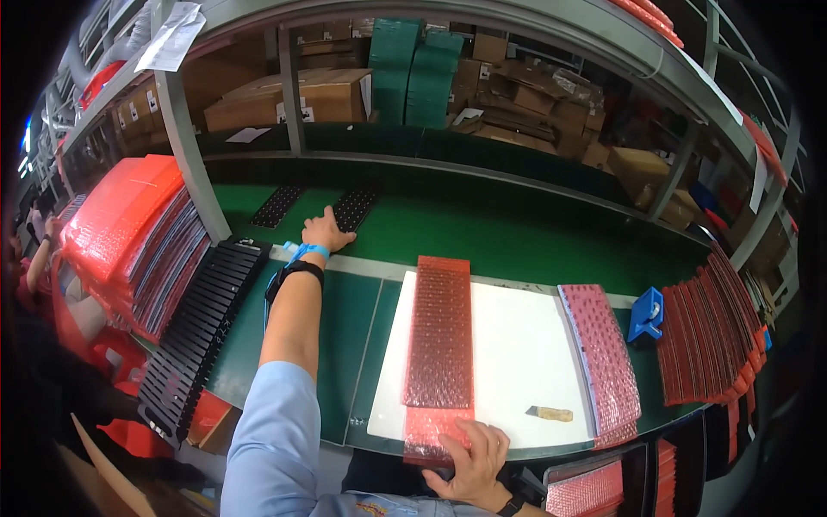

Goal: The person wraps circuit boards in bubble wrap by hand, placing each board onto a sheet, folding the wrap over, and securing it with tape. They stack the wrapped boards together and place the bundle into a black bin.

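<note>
My left hand (327, 231) reaches out over the green belt, fingers spread at the near end of a black panel (356, 207) dotted with small light points. Whether it grips that edge is hard to see. A blue wrist strap and a black band circle this wrist. Close to me, my right hand (474, 461) holds the near end of a pink bubble-wrap bag (441, 345), fingers on top and thumb at the edge. The bag lies lengthwise on a white board (512, 362). Right of it rests another pink bubble-wrapped piece (603, 366), and a small cutter knife (550, 414) lies between them.
Another dotted black panel (276, 207) lies left on the belt (482, 224). A black slotted rack (207, 323) and stacked red bubble-wrap packs (125, 233) stand left. At right are a blue tape dispenser (645, 314) and a row of red-wrapped pieces (711, 332). Metal posts (185, 129) frame the bench.
</note>
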Motion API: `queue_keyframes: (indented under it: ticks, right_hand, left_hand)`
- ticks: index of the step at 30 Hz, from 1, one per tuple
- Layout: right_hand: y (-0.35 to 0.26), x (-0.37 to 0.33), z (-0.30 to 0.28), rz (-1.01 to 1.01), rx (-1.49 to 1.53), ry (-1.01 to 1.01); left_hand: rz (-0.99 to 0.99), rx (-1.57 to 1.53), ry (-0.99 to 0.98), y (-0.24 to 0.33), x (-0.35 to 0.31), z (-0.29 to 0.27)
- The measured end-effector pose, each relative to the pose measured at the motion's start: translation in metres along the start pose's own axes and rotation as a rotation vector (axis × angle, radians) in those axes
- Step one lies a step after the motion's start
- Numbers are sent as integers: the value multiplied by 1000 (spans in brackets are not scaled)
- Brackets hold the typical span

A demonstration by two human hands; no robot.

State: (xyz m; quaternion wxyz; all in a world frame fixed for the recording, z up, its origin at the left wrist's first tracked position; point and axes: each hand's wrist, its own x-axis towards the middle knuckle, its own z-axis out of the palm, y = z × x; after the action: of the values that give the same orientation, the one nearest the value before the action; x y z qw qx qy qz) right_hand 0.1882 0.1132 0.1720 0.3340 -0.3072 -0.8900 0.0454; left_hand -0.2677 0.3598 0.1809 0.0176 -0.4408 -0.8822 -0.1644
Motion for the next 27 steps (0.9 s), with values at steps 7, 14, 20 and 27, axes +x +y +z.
queue_keyframes:
  ticks: [7,14,20,27]
  right_hand:
    - [4,13,-11,106,254,40]
    - [56,149,-18,377,729,32]
    - [72,202,21,565,737,13]
    - [29,197,47,582,-182,-196]
  left_hand:
    - [-220,-986,-314,25,-34,-50]
    - [38,-2039,-898,92,-260,-85]
    - [-20,-2095,-970,106,-349,-96]
    - [272,-1670,-340,63,-377,-89]
